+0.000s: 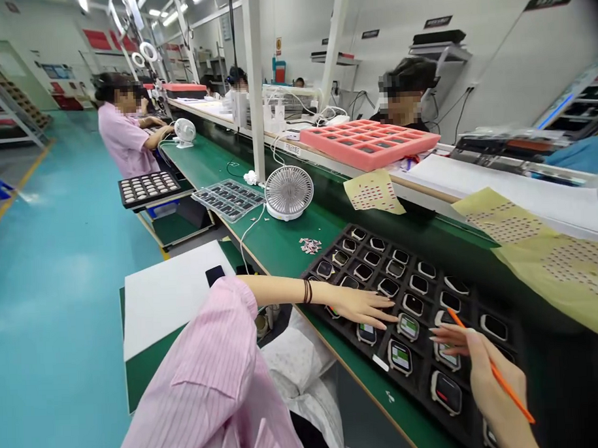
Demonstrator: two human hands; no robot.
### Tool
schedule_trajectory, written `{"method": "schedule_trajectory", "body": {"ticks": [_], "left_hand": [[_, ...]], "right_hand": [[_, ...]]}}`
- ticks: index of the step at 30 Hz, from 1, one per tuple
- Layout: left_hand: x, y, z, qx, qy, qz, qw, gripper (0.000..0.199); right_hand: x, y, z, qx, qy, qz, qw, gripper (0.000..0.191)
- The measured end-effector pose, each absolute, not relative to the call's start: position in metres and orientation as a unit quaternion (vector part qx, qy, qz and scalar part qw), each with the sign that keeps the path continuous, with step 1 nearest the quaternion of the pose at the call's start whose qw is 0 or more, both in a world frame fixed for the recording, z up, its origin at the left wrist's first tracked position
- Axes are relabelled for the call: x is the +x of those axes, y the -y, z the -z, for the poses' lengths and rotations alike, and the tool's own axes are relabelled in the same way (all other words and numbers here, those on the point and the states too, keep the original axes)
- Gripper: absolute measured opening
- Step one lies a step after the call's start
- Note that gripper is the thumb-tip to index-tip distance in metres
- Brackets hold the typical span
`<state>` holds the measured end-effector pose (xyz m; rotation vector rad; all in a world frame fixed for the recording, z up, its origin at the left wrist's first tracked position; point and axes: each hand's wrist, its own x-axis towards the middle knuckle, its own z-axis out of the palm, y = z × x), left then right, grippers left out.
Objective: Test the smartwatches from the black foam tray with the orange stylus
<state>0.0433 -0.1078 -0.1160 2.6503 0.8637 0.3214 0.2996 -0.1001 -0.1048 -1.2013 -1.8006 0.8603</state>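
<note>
A black foam tray point(381, 342) with rows of square watch cases lies on the green bench. Some watch screens are lit green and white, such as the watch point(400, 356) near the front edge. My left hand point(355, 305) lies palm down over the tray, fingers spread, its fingertips beside a lit watch point(408, 327). Over the right part of the tray, my right hand point(495, 374) holds a thin orange stick point(511, 392) that slants through its fingers. The right fingertips are over another lit watch point(447, 356), partly covering it.
Small pink-and-white pieces point(310, 245) lie beyond the tray. A white fan point(289, 192) and a clear tray point(229, 200) stand further left. Yellow sheets point(374, 192) and a pink foam tray point(369, 143) are on the raised shelf. Other people sit along the line.
</note>
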Motion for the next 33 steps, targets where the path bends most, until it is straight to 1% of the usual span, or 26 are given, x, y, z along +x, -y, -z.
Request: {"method": "schedule_trajectory", "body": {"ticks": [6,9,11,13,16,17,20,22,24,27,30,33], "left_hand": [[0.041,0.111,0.104,0.886,-0.324,-0.089,0.318,0.050],[0.037,0.108,0.096,0.875,-0.322,-0.084,0.350,0.049],[0.038,0.104,0.089,0.877,-0.341,-0.093,0.326,0.048],[0.044,0.098,0.085,0.886,-0.378,-0.101,0.249,0.037],[0.064,0.088,0.083,0.899,-0.384,-0.080,0.194,0.029],[0.072,0.085,0.084,0.899,-0.402,-0.053,0.165,0.029],[0.094,0.078,0.084,0.890,-0.438,-0.021,0.127,0.038],[0.104,0.072,0.082,0.885,-0.449,-0.007,0.124,0.042],[0.110,0.065,0.080,0.882,-0.454,0.006,0.129,0.043],[0.114,0.056,0.079,0.878,-0.455,0.005,0.148,0.041],[0.112,0.050,0.083,0.871,-0.453,-0.024,0.187,0.043],[0.102,0.048,0.089,0.855,-0.456,-0.085,0.233,0.044]], "right_hand": [[0.290,0.098,0.103,-0.462,0.706,-0.359,0.401,0.052],[0.299,0.095,0.103,-0.485,0.688,-0.353,0.407,0.051],[0.310,0.093,0.106,-0.506,0.682,-0.336,0.407,0.049],[0.321,0.091,0.111,-0.517,0.700,-0.296,0.394,0.045],[0.330,0.089,0.120,-0.557,0.717,-0.200,0.367,0.036],[0.330,0.088,0.122,-0.564,0.722,-0.188,0.354,0.033],[0.322,0.086,0.126,-0.565,0.737,-0.172,0.328,0.028],[0.314,0.084,0.126,-0.561,0.754,-0.170,0.298,0.026],[0.308,0.082,0.125,-0.557,0.757,-0.177,0.292,0.025],[0.304,0.080,0.123,-0.551,0.755,-0.204,0.291,0.029],[0.301,0.080,0.125,-0.526,0.753,-0.261,0.297,0.035],[0.300,0.080,0.128,-0.508,0.735,-0.306,0.329,0.036]]}}
